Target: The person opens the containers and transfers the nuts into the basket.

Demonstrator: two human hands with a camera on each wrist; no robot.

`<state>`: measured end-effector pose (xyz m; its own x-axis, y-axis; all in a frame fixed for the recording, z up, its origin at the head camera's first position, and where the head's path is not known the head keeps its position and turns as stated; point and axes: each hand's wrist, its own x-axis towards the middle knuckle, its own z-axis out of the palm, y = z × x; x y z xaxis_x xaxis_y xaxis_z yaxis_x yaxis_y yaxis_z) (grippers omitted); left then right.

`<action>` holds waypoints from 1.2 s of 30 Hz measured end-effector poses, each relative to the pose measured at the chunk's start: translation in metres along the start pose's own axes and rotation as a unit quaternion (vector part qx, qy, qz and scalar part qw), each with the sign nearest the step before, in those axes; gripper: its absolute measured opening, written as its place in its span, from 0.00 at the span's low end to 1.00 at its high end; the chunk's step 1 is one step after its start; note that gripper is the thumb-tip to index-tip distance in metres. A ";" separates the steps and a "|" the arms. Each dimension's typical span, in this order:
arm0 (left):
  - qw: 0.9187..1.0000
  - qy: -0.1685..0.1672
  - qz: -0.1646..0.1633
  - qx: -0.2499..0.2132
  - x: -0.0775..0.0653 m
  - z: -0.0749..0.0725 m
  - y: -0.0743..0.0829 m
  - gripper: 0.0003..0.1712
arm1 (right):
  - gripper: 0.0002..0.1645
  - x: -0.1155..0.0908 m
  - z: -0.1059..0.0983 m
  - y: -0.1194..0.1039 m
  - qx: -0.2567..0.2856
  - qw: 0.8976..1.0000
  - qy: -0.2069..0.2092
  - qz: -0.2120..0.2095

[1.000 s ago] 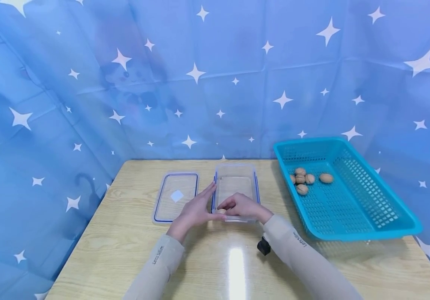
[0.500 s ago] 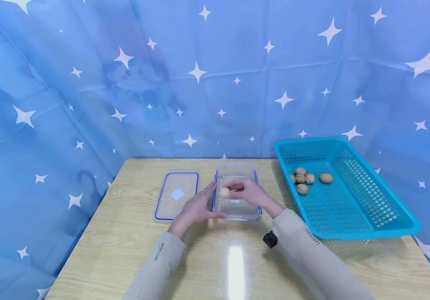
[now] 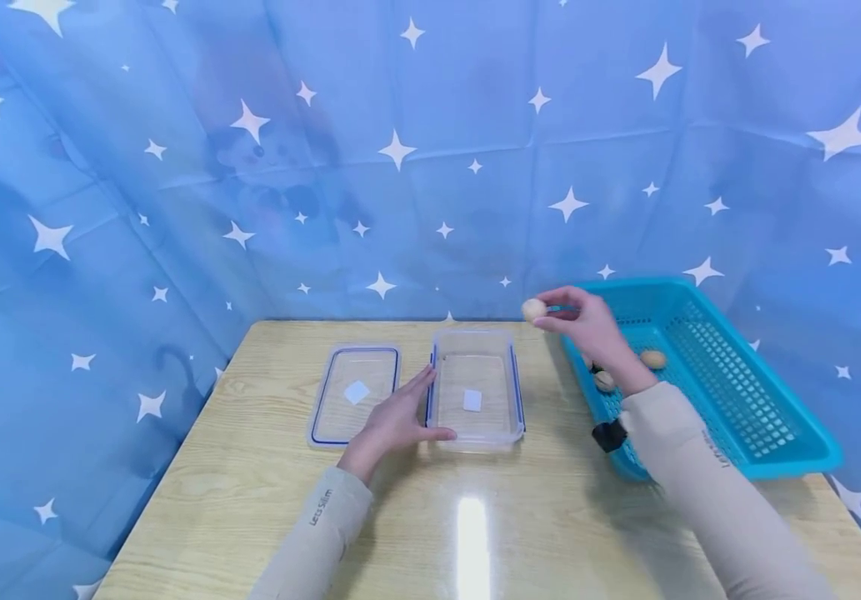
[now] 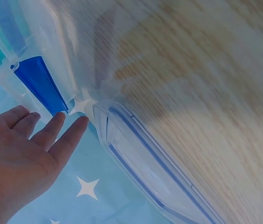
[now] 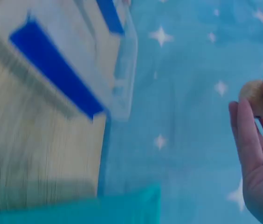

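Note:
My right hand (image 3: 588, 325) pinches a walnut (image 3: 533, 311) between thumb and fingertips, up in the air at the left rim of the teal basket (image 3: 708, 417). The right wrist view also has this pale round walnut (image 5: 254, 97) at the fingertips. With fingers extended and thumb spread, my left hand (image 3: 398, 419) lies along the left side of a clear plastic container (image 3: 468, 433) with blue side clips. Inside that container only a small white square (image 3: 472, 400) shows. Several walnuts sit in the basket, partly hidden behind the right arm; one walnut (image 3: 653, 359) lies apart from them.
The container's clear lid (image 3: 355, 417), with a blue seal and a white square, lies flat on the wooden table (image 3: 265, 500) left of the container. A blue star-patterned curtain (image 3: 460, 167) hangs behind the table. A black wrist device (image 3: 608, 436) hangs under the right sleeve.
My right hand has lifted the walnut out of the clear container and carried it right and up to the basket's left rim. My left hand has stayed by the container.

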<state>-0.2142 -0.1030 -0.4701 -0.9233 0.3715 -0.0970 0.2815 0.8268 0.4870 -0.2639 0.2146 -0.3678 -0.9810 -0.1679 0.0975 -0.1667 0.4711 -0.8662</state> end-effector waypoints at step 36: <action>1.000 0.005 0.010 0.009 0.000 0.000 0.000 0.67 | 0.33 -0.018 -0.090 0.161 -0.159 0.970 -0.116 0.140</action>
<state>-0.2139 -0.1031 -0.4698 -0.9200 0.3841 -0.0779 0.3052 0.8268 0.4725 -0.2825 0.3717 -0.4652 -0.9497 -0.1679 -0.2643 0.0446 0.7631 -0.6448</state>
